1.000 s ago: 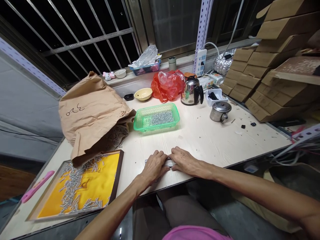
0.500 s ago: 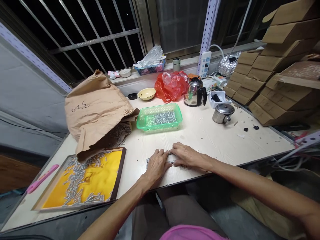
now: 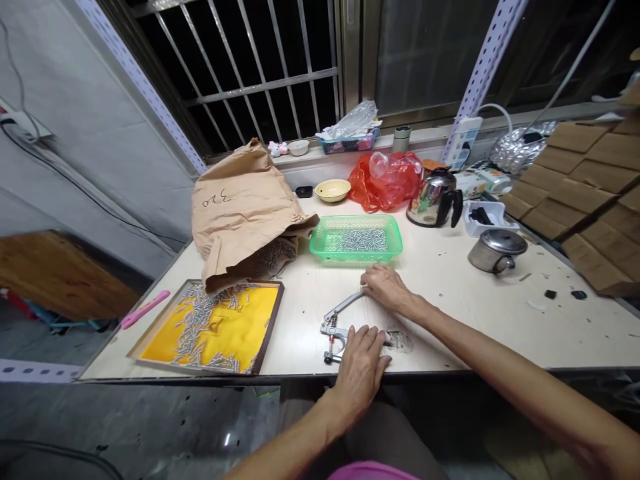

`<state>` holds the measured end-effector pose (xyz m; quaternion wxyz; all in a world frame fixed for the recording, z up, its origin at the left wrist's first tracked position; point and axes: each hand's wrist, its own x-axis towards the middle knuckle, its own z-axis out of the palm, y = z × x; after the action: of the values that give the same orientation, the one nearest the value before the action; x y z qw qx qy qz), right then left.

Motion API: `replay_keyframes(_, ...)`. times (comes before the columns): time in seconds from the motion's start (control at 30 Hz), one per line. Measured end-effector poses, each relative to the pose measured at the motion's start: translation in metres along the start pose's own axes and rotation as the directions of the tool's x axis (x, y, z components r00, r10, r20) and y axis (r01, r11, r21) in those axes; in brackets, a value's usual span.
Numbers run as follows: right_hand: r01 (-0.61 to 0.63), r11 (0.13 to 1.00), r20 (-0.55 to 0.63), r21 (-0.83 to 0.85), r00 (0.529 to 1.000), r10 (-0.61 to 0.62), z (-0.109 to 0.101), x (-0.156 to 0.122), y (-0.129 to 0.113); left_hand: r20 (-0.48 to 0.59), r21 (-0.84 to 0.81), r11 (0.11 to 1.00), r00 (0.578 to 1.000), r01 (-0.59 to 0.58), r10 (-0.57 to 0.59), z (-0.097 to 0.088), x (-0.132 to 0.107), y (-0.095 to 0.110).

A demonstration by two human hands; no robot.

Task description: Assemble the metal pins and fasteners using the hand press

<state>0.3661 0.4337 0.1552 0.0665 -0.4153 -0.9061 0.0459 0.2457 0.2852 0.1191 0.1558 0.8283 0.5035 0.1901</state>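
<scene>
A pair of grey metal snap-fastener pliers (image 3: 333, 329) lies on the table near the front edge, its handles spread apart. A spring and a small red part show at its head. My left hand (image 3: 363, 363) is over the lower handle, fingers curved down onto it and hiding most of it. My right hand (image 3: 386, 287) is closed around the far end of the upper handle, which slants up from the head. Beyond my hands stands a green plastic basket (image 3: 320, 255) with small metal pieces (image 3: 367, 240) inside.
At left, a yellow-lined tray (image 3: 255, 333) holds many metal pins, beside a brown paper bag (image 3: 240, 200) and a pink-handled tool (image 3: 145, 309). Toward the back are a yellow bowl (image 3: 333, 190), red plastic bag (image 3: 373, 187), kettle (image 3: 430, 200) and lidded metal cup (image 3: 493, 252). Cardboard boxes (image 3: 583, 173) are stacked at right.
My hands have moved apart: the right one now sits farther back with the raised handle, the left nearer the table edge. The pliers are now plainly visible. The whole view has turned left.
</scene>
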Motion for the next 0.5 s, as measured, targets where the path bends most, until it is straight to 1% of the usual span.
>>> replay_keyframes(0.03, 0.064, 0.998, 0.011, 0.001, 0.998, -0.064, -0.003, 0.002, -0.012, -0.003, -0.029, 0.999, 1.000, -0.013, 0.013, -0.003, -0.003, 0.001)
replay_keyframes(0.07, 0.160, 0.987, 0.031, 0.020, 0.987, -0.160, -0.006, 0.003, -0.027, -0.009, -0.065, 0.997, 0.999, -0.033, 0.033, -0.006, -0.008, 0.003)
replay_keyframes(0.1, 0.271, 0.961, 0.068, 0.056, 0.959, -0.275, -0.008, 0.001, -0.042, -0.018, -0.102, 0.993, 0.998, -0.057, 0.055, -0.009, -0.014, 0.005)
replay_keyframes(0.17, 0.452, 0.881, 0.152, 0.140, 0.869, -0.470, -0.006, -0.007, -0.071, -0.054, -0.164, 0.980, 0.993, -0.111, 0.103, -0.018, -0.033, 0.006)
replay_keyframes(0.2, 0.501, 0.851, 0.177, 0.159, 0.833, -0.523, -0.003, -0.011, -0.082, -0.086, -0.180, 0.975, 0.990, -0.129, 0.115, -0.023, -0.043, 0.005)
replay_keyframes(0.23, 0.539, 0.827, 0.143, 0.158, 0.816, -0.560, 0.002, -0.016, -0.090, -0.123, -0.180, 0.975, 0.987, -0.127, 0.106, -0.029, -0.054, 0.000)
replay_keyframes(0.27, 0.562, 0.814, 0.088, 0.145, 0.813, -0.576, 0.008, -0.018, -0.094, -0.167, -0.165, 0.982, 0.984, -0.095, 0.067, -0.037, -0.064, -0.008)
replay_keyframes(0.3, 0.593, 0.795, 0.074, 0.128, 0.794, -0.604, 0.015, -0.020, -0.096, -0.213, -0.141, 0.990, 0.977, -0.026, -0.004, -0.047, -0.074, -0.019)
replay_keyframes(0.33, 0.622, 0.774, 0.067, 0.120, 0.773, -0.631, 0.022, -0.020, -0.096, -0.264, -0.113, 0.991, 0.959, 0.075, -0.102, -0.059, -0.083, -0.034)
replay_keyframes(0.37, 0.645, 0.753, 0.049, 0.130, 0.754, -0.655, 0.029, -0.020, -0.095, -0.317, -0.085, 0.975, 0.922, 0.204, -0.220, -0.073, -0.092, -0.051)
replay_keyframes(0.4, 0.658, 0.734, 0.036, 0.164, 0.740, -0.672, 0.035, -0.019, -0.094, -0.366, -0.067, 0.940, 0.868, 0.335, -0.335, -0.088, -0.100, -0.071)
replay_keyframes(0.43, 0.653, 0.724, 0.007, 0.223, 0.741, -0.671, 0.039, -0.019, -0.092, -0.417, -0.052, 0.893, 0.803, 0.447, -0.426, -0.103, -0.107, -0.092)
replay_keyframes(0.47, 0.633, 0.713, -0.039, 0.302, 0.756, -0.654, 0.042, -0.019, -0.092, -0.460, -0.047, 0.841, 0.736, 0.539, -0.497, -0.117, -0.112, -0.112)
replay_keyframes(0.5, 0.601, 0.696, -0.097, 0.391, 0.780, -0.619, 0.043, -0.018, -0.091, -0.475, -0.050, 0.799, 0.689, 0.600, -0.547, -0.129, -0.116, -0.132)
